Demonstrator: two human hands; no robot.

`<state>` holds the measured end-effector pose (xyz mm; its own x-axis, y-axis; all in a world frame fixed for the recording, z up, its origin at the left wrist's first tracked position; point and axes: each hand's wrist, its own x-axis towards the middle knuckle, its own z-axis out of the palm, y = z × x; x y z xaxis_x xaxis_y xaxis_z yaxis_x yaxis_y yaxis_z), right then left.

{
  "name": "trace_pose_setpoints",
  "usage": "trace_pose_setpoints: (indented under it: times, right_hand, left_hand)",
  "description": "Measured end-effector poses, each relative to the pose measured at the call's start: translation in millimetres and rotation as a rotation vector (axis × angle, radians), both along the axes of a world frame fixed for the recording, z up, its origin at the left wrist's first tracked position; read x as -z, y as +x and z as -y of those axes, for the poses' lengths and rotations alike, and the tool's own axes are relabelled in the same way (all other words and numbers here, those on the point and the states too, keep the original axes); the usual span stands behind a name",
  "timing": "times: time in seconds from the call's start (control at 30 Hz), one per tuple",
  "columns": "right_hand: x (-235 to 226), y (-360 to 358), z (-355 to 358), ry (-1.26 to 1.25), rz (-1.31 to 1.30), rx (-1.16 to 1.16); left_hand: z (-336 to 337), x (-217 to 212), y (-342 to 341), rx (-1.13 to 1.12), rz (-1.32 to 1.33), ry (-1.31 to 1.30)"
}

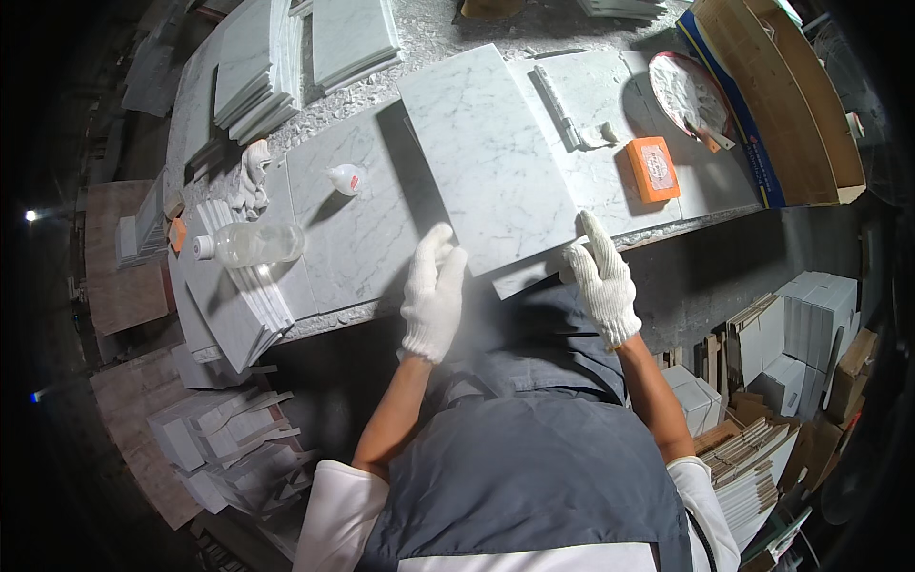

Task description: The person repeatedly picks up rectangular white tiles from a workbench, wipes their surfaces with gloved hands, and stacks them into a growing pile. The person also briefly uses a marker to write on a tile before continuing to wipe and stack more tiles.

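A large white marble tile [500, 157] with grey veins lies at a slant across the middle of the worktable, casting a dark shadow along its left side. My left hand [434, 296], in a white knit glove, grips the tile's left edge near its closest corner. At the opposite near corner, my gloved right hand [605, 281] holds the tile, fingers along its right edge. Part of another slab [524, 274] shows beneath the near edge. Left of the tile stands a small translucent squeeze bottle [345, 179]. To the right sits an orange box [654, 170].
A clear bottle [257, 245] lies on stacked tiles at the left. Marble stacks [255, 62] stand far left. At the right are a bowl of white paste [688, 91] with a putty knife, a whitish stick-like tool [556, 103] and a cardboard box [777, 105]. Boxes [820, 310] fill the lower right.
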<state>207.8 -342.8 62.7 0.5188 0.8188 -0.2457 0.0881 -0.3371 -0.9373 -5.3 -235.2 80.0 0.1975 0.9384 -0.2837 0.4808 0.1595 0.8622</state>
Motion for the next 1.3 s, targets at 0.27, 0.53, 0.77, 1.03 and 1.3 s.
trace_pose_setpoints:
  times: [0.27, 0.53, 0.77, 1.03, 1.3]
  right_hand:
    - [0, -4, 0, -0.011, 0.083, 0.005]
    - [12, -2, 2, 0.045, 0.074, -0.007]
    - [12, 1, 1, 0.008, -0.034, -0.016]
    - [-6, -2, -1, -0.060, -0.321, 0.046]
    - [-9, -40, 9, -0.011, -0.321, -0.037]
  left_hand:
    - [-31, 16, 11, 0.311, -0.516, 0.372]
    - [11, -5, -11, 0.291, -0.213, 0.194]
    - [-23, -5, -1, 0.054, -0.120, -0.068]
    - [-23, -6, 11, 0.026, -0.084, -0.248]
    - [-41, 2, 7, -0.157, 0.076, -0.383]
